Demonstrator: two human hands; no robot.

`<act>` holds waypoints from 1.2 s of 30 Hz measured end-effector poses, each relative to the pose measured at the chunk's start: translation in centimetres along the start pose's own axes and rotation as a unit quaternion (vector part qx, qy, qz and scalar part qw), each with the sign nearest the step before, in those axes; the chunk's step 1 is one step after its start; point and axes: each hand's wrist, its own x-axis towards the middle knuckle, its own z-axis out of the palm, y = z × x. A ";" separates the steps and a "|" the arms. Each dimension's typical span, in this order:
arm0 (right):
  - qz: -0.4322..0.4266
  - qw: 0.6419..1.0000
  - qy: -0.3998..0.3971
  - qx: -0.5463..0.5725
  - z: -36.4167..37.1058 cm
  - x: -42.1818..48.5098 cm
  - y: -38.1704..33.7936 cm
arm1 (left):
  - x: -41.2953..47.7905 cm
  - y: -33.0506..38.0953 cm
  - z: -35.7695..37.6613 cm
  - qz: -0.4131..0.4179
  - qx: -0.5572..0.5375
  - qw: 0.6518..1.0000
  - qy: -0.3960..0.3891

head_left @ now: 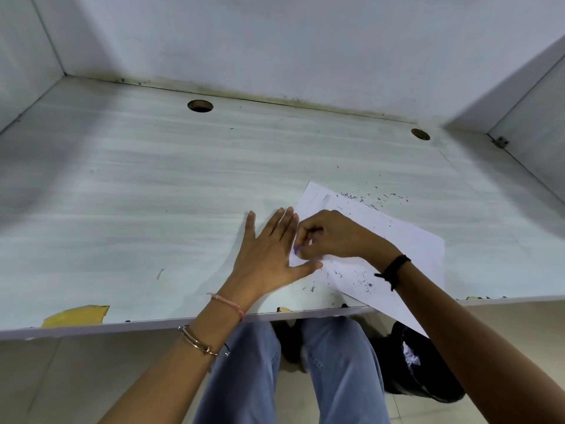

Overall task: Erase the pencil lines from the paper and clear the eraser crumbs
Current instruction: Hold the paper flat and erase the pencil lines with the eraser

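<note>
The pale wood-grain desk fills the view. The paper lies skewed at about four o'clock on it, and the corner nearest the person hangs over the front edge. Most of the sheet that shows is blank. A few faint grey strokes remain near its far corner, at roughly twelve o'clock of the sheet, and whatever lies under the hands is hidden. I judge the erasing well along but not finished. The clearing has not been done, since eraser crumbs lie both on the sheet and on the desk.

The left hand lies flat with its fingers straight and spread. The palm is on the desk at nine o'clock of the paper, while the fingertips and thumb press the sheet's left edge, apparently to pin it down. It grips nothing.

The right hand comes in from four o'clock and sits just beside the left, over the sheet's left edge. Its fingers are curled tight, pinching a small purple eraser. Only a sliver of the eraser shows, and it is down at the paper between the left hand's forefinger and thumb.

The dark crumbs gather in two scatters. One is at one o'clock of the right hand, spilling past the sheet's far edge onto the desk. The other is at six o'clock of it, near the desk's front edge.
</note>
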 end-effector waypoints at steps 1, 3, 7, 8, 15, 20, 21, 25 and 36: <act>0.004 1.000 0.007 0.000 -0.3 0.2 0.3 | 0.0 0.0 0.0 -0.002 0.003 1.000 -0.002; 0.010 0.996 0.085 0.005 -0.9 0.7 0.7 | 0.0 0.1 -0.1 -0.005 0.003 1.000 -0.008; -0.009 0.999 0.041 0.001 0.0 0.2 -0.1 | -0.1 0.1 -0.1 -0.001 0.000 1.000 -0.002; -0.008 1.000 -0.004 -0.002 0.1 -0.2 -0.3 | -0.1 0.0 -0.1 -0.001 -0.001 1.000 0.000; -0.022 0.999 0.041 -0.013 -0.5 0.0 0.0 | -0.1 0.2 -0.3 -0.003 -0.003 1.000 -0.004; -0.023 0.998 0.061 -0.019 -1.3 0.2 0.6 | -0.1 0.2 -0.4 -0.008 -0.002 1.000 -0.012; -0.022 0.997 0.077 -0.019 -1.2 0.3 0.5 | -0.1 0.2 -0.4 -0.008 -0.004 1.000 -0.014; -0.025 0.999 -0.040 0.003 -0.7 -0.8 -0.1 | -0.1 0.2 -0.4 -0.007 0.002 1.000 -0.010; 0.034 0.962 0.231 0.144 0.4 -1.1 3.9 | -0.2 0.1 -0.4 -0.007 -0.021 1.000 -0.008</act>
